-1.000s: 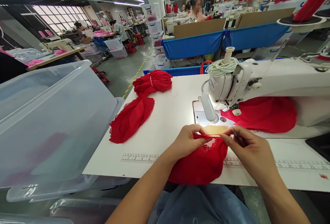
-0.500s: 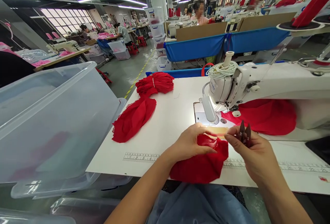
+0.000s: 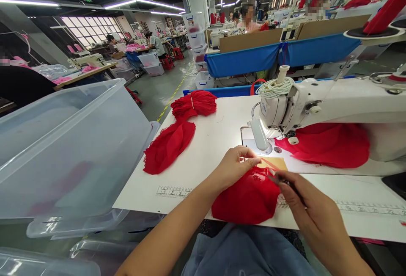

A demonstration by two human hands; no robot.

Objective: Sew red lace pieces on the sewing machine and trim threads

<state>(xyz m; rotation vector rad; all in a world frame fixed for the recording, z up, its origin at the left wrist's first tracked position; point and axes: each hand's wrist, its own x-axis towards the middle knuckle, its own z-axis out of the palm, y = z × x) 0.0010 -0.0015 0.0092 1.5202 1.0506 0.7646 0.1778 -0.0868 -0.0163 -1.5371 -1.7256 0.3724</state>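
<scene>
Lowered from upright, the snips (image 3: 286, 182) now touch the red lace piece (image 3: 247, 200) at the table (image 3: 215, 140) front edge; right hand (image 3: 312, 214) closed around them; left hand (image 3: 236, 164) pinches the lace's top, just before the sewing machine (image 3: 285, 106).

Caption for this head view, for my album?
Left hand holds red lace, right hand holds snips to it, by a sewing machine.
</scene>
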